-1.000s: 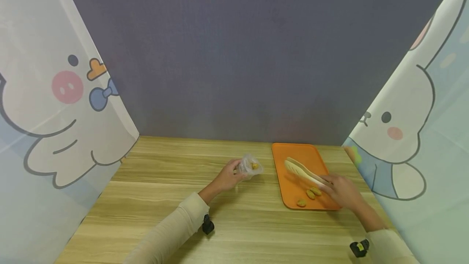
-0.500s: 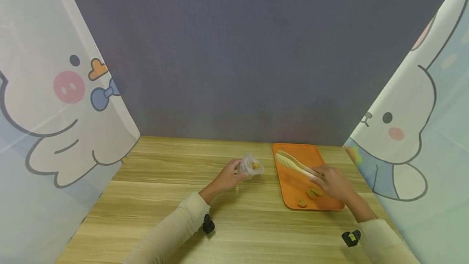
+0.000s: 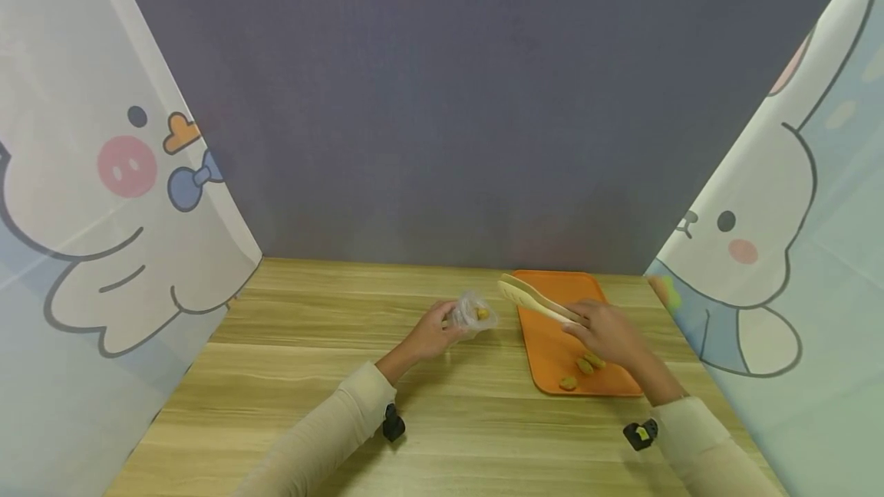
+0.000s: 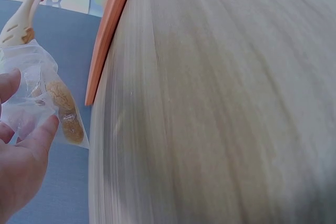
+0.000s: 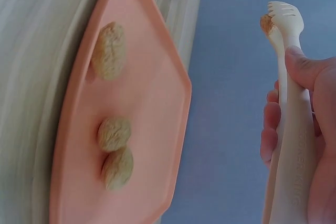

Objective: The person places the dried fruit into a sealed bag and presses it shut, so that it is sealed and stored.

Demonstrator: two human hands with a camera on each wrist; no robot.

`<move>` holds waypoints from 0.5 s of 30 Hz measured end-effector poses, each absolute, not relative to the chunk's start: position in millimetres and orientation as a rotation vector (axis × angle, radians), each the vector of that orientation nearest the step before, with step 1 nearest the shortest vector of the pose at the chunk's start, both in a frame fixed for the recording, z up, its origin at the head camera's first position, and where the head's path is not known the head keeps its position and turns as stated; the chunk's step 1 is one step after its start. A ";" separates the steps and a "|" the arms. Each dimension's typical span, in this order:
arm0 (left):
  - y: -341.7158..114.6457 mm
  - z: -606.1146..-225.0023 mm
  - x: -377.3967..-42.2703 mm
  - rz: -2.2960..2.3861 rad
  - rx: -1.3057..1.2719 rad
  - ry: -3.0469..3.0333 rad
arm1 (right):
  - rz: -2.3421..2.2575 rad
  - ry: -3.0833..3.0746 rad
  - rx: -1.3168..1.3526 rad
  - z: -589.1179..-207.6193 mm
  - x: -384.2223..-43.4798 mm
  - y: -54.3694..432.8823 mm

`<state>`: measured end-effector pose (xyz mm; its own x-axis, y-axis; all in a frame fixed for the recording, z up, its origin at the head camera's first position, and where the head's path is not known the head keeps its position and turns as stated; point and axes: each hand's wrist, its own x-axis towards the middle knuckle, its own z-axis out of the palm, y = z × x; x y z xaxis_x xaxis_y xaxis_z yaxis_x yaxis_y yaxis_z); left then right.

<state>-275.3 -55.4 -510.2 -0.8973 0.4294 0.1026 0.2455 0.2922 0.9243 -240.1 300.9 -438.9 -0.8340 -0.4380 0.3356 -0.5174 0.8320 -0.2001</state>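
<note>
My left hand holds a clear plastic bag by its side, its mouth spread, left of the tray. Inside the bag are brown wrinkled walnuts, pressed against the plastic in the left wrist view. My right hand grips cream-coloured tongs, fingers on one arm and thumb on the other. Between the tong tips a walnut is pinched. In the left wrist view the tips overlap the bag's upper edge. Several walnuts lie on the orange tray, toward its near side.
The tray rests at the right of the wood-grain table, beneath my right hand. A dark grey panel rises behind the table. Printed cartoon panels flank both sides.
My right hand has moved left and away from me with the tongs, whose tips have passed from above the tray to beyond its left edge, near the bag. The left hand stays put.
</note>
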 end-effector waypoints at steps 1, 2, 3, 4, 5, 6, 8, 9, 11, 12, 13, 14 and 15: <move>-55.1 -510.2 -275.4 1.662 0.630 2.387 | 0.411 -2.721 0.739 -439.0 -240.6 299.1; -54.9 -510.4 -275.6 1.661 0.631 2.389 | 0.413 -2.703 0.755 -439.2 -241.2 297.5; -54.7 -510.4 -275.7 1.660 0.634 2.391 | 0.411 -2.682 0.769 -439.6 -241.8 296.0; -54.4 -510.4 -275.9 1.656 0.635 2.395 | 0.418 -2.662 0.789 -439.7 -242.3 294.6; -54.1 -510.4 -276.0 1.656 0.636 2.398 | 0.423 -2.646 0.801 -439.9 -242.7 293.4; -53.9 -510.3 -276.2 1.654 0.637 2.399 | 0.430 -2.633 0.814 -439.9 -243.1 292.2; -53.5 -510.2 -276.1 1.649 0.637 2.405 | 0.432 -2.614 0.830 -440.1 -244.0 290.5; -53.4 -510.3 -275.9 1.648 0.637 2.405 | 0.432 -2.610 0.832 -439.8 -244.1 289.4; -53.3 -510.3 -275.4 1.643 0.631 2.408 | 0.444 -2.617 0.829 -439.3 -244.3 287.8; -53.2 -510.1 -275.3 1.641 0.626 2.409 | 0.449 -2.626 0.823 -438.7 -244.2 286.8; -53.1 -509.9 -275.0 1.639 0.622 2.412 | 0.449 -2.635 0.814 -438.2 -244.1 285.8; -53.1 -510.2 -275.0 1.636 0.621 2.415 | 0.452 -2.650 0.808 -437.6 -243.9 284.8; -53.0 -510.1 -274.9 1.635 0.620 2.415 | 0.453 -2.662 0.801 -437.3 -243.9 283.6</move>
